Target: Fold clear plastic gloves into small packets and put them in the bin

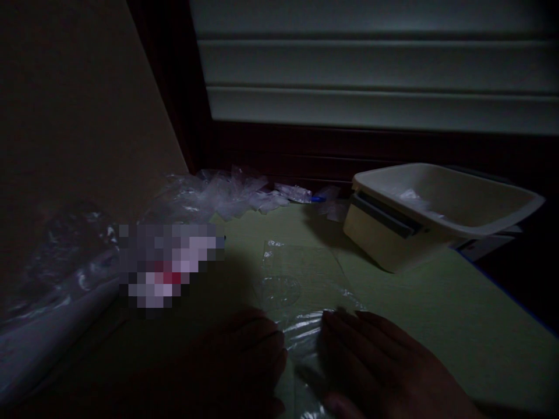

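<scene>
A clear plastic bag [303,267] lies flat on the pale green tabletop, creased and shiny near my hands. My right hand [388,372] rests on its right side, fingers stretched forward and close together, the thumb lower down. On the left side of the bag is my left hand [248,355], deep in shadow. Its fingers lie slightly bent toward the bag, with the fingertips at the bag's edge. Neither hand visibly grips anything, though the undersides of both are hidden.
A cream plastic bin [393,247] with clear plastic inside stands at the back right. Crumpled clear bags [218,189] line the back edge, near a small blue item [317,199]. Plastic-wrapped material [65,297] and a pixelated patch are at left. The tabletop [463,308] ends at right.
</scene>
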`<action>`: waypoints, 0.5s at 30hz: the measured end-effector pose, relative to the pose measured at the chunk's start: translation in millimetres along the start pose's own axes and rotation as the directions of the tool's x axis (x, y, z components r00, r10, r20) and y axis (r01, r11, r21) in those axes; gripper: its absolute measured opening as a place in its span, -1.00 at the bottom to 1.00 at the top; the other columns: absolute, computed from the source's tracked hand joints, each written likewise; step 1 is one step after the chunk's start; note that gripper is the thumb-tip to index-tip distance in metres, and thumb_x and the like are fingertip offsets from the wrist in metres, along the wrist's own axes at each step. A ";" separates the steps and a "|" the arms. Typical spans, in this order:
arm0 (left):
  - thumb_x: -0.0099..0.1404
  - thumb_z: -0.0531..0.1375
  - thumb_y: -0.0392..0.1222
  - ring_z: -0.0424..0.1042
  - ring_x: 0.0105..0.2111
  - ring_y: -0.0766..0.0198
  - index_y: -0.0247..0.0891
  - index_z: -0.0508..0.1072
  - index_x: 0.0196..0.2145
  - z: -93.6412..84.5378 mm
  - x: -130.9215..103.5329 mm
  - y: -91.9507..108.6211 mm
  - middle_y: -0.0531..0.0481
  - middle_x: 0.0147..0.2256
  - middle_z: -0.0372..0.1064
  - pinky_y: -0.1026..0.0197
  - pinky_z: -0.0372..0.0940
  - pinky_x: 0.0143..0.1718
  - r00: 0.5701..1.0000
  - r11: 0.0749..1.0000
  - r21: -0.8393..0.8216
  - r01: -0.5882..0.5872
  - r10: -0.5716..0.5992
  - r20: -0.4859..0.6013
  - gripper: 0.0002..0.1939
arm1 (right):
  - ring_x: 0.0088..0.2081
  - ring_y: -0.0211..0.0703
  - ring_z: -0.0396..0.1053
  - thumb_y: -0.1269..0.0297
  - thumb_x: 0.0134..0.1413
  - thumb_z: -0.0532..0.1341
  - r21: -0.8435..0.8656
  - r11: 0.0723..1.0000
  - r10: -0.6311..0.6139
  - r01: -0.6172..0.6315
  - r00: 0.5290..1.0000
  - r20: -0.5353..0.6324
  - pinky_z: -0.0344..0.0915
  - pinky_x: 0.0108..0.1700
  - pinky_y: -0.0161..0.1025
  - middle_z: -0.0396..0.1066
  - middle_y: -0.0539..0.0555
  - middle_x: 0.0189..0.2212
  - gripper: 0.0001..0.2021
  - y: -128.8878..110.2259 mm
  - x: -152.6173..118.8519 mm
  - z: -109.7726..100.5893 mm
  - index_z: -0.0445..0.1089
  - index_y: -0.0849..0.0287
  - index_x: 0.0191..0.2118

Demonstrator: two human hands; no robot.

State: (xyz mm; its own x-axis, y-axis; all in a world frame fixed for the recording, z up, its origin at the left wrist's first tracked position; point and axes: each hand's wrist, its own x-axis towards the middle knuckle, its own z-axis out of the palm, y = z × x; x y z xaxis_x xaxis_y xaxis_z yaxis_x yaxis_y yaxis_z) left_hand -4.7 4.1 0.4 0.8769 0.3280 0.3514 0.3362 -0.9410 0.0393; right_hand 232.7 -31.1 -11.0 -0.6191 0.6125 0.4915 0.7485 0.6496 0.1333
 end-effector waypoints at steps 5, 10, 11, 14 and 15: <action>0.45 0.00 -0.14 0.31 -0.19 0.24 -0.36 0.40 -0.21 0.5 -0.5 -0.4 0.00 -0.22 0.41 0.19 0.17 0.01 1.000 0.999 0.030 0.014 -0.014 0.020 -0.74 | -0.23 -0.05 0.52 0.18 0.38 -0.23 -0.034 0.999 0.024 -0.025 0.999 -0.029 0.38 -0.17 -0.12 0.57 0.09 -0.24 -0.44 0.2 2.2 -1.2 0.53 0.18 -0.25; 0.39 0.08 -0.15 0.30 -0.26 0.26 -0.31 0.40 -0.30 -2.2 1.1 1.3 0.03 -0.32 0.38 0.19 0.18 -0.04 0.998 0.996 0.067 0.056 -0.056 0.002 -0.81 | -0.11 -0.06 0.47 0.15 0.38 -0.17 0.030 0.999 -0.038 0.041 0.995 -0.089 0.33 -0.06 -0.16 0.55 0.09 -0.17 -0.49 -1.5 2.3 1.7 0.51 0.20 -0.19; 0.39 0.07 -0.15 0.30 -0.30 0.25 -0.30 0.40 -0.33 -3.0 1.9 1.1 0.04 -0.37 0.36 0.18 0.20 -0.07 0.999 0.995 0.079 0.054 -0.054 -0.001 -0.80 | -0.10 -0.08 0.47 0.15 0.38 -0.16 0.048 0.997 -0.048 0.053 0.994 -0.094 0.33 -0.04 -0.17 0.55 0.09 -0.17 -0.51 -2.1 2.0 2.5 0.51 0.21 -0.19; 0.43 -0.03 -0.18 0.28 -0.37 0.25 -0.30 0.40 -0.36 -4.8 4.6 -0.3 0.05 -0.45 0.31 0.16 0.22 -0.16 0.998 0.995 0.088 0.037 -0.034 -0.044 -0.71 | -0.16 -0.11 0.48 0.17 0.38 -0.15 0.100 0.992 -0.065 0.074 0.993 -0.096 0.33 -0.04 -0.20 0.56 0.08 -0.21 -0.52 -3.3 1.5 4.0 0.50 0.21 -0.20; 0.45 -0.07 -0.20 0.28 -0.38 0.25 -0.31 0.40 -0.35 -4.9 5.4 -0.8 0.05 -0.45 0.32 0.16 0.22 -0.16 0.997 0.996 0.080 0.038 -0.032 -0.076 -0.68 | -0.16 -0.11 0.48 0.16 0.38 -0.15 0.115 0.991 -0.061 0.072 0.994 -0.094 0.33 -0.04 -0.19 0.56 0.08 -0.21 -0.52 -3.2 1.9 3.8 0.50 0.21 -0.20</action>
State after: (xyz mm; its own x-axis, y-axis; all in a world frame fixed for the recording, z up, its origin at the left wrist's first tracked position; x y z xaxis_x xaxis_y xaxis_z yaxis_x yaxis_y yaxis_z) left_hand -2.0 6.2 6.8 0.8370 0.3509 0.4199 0.3958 -0.9181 -0.0220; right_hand 228.2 -30.4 -13.8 -0.6383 0.5265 0.5615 0.6698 0.7394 0.0681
